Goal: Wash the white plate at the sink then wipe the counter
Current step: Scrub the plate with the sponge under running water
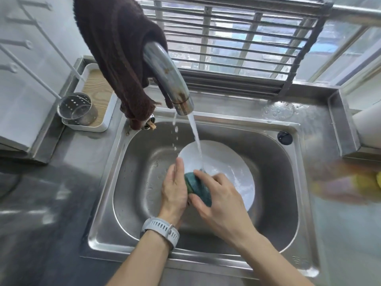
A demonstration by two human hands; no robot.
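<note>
A white plate [222, 159] is held over the steel sink [274, 166], under the water running from the tap [167, 77]. My left hand [174, 190], with a pale watch on the wrist, grips the plate's left edge. My right hand [218, 201] grips a dark green sponge [198, 187] pressed against the plate's near left part. A dark brown cloth [115, 48] hangs over the tap's neck. The grey counter [47, 213] lies to the left of the sink.
A perforated metal cup [77, 109] stands in a white tray [103, 122] at the back left. A blurred yellow object [362, 180] lies on the right counter. A barred window [237, 38] runs behind the sink. Water drops sit on the sink's back right rim.
</note>
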